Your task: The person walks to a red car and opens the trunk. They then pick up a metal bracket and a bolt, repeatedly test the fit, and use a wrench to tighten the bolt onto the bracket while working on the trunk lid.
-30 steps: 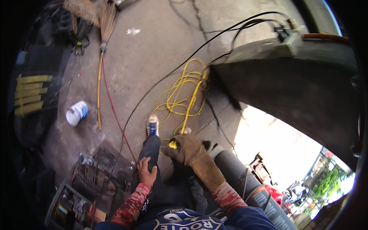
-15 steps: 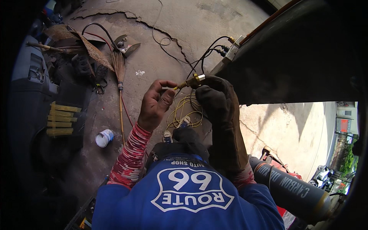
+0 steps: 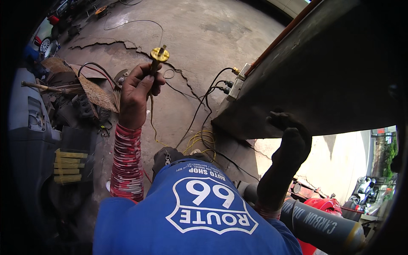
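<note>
My left hand, bare below a red patterned sleeve, is closed round the body of a yellow electrical plug. The plug points up and away, its flat metal prongs showing. From under the hand its yellow cord hangs down to loose coils on the floor by my feet. My right hand, in a dark work glove, is raised beside the dark panel with its fingers apart and nothing in them. Ahead of it, a pale outlet box on the panel's edge has several plugs with black cords in it.
The large dark panel fills the right. A grey gas cylinder lies at lower right near red objects. At left are a woven mat, clutter and a grey case. A long crack crosses the concrete floor; black cords run over it.
My left hand has carried the plug up and to the left, turning its prongs away. My gloved right hand has drawn off from the plug, to the right and down. The view has shifted.
</note>
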`<state>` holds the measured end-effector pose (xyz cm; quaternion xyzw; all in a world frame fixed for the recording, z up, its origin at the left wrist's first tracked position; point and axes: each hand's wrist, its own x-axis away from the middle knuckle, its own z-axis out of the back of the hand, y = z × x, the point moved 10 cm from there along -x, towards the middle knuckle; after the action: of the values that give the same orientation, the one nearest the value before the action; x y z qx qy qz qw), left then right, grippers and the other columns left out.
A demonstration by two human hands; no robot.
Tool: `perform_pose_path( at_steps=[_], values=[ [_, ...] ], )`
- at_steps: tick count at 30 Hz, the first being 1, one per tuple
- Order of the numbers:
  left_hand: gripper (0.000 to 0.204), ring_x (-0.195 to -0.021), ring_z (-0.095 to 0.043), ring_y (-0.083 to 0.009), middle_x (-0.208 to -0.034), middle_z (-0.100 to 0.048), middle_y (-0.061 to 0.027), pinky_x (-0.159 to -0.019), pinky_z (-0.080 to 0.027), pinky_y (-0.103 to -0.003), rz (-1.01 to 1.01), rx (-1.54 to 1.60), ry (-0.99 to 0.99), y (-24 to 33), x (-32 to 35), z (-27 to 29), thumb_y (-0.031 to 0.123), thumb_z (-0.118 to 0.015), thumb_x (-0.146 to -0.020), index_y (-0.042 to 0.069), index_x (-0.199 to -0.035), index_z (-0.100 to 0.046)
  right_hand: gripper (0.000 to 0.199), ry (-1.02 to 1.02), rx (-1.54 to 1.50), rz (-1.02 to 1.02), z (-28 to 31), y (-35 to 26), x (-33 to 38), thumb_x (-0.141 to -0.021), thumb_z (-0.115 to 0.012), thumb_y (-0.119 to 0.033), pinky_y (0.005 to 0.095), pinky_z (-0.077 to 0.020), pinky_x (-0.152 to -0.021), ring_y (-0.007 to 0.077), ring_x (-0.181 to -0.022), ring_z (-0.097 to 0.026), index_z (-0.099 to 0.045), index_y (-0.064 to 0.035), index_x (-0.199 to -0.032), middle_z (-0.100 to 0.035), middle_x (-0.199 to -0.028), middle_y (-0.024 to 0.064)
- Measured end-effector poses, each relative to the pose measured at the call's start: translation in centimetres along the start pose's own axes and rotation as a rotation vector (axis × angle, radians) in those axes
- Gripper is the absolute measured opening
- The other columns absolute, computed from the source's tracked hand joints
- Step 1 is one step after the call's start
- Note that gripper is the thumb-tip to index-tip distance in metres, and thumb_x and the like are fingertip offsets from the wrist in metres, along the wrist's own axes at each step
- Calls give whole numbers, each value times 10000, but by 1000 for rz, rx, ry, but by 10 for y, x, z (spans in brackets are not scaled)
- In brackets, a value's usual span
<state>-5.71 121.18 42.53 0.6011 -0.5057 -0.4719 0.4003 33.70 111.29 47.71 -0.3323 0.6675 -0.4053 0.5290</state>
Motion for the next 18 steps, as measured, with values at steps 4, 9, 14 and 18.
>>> perform_pose_path(
  at_steps=[4,9,14,18],
  values=[
    [264,-694,-464,-47,-847,-591,13,-632,-392,-209,40,-2,-142,-40,-50,-27,135,-535,-1032,8,-1247,-622,399,-68,334,300,-6,-39,-37,-978,-597,-209,445,-615,-908,369,-1010,-742,-662,114,-1203,-707,-1160,319],
    [310,-694,-504,-69,-799,-569,0,-636,-441,-249,73,-171,-106,-100,-142,-53,270,-543,-1083,-7,-1221,-563,405,19,509,462,-3,-52,-53,-968,-611,-214,449,-605,-920,373,-1032,-726,-654,105,-1215,-691,-1180,316],
    [264,-725,-600,-136,-807,-637,-61,-673,-496,-307,87,-445,-365,-197,-247,-99,243,-626,-1039,-3,-1134,-621,414,205,607,496,-13,-23,-85,-958,-626,-219,453,-596,-932,377,-1054,-709,-646,95,-1228,-676,-1200,313],
    [253,-802,-669,-179,-870,-723,-102,-750,-530,-333,79,-605,-632,-285,-315,-140,218,-699,-976,10,-1110,-755,423,410,734,441,-39,15,-122,-950,-637,-223,456,-588,-941,380,-1071,-696,-640,87,-1238,-664,-1216,311]
  ],
)
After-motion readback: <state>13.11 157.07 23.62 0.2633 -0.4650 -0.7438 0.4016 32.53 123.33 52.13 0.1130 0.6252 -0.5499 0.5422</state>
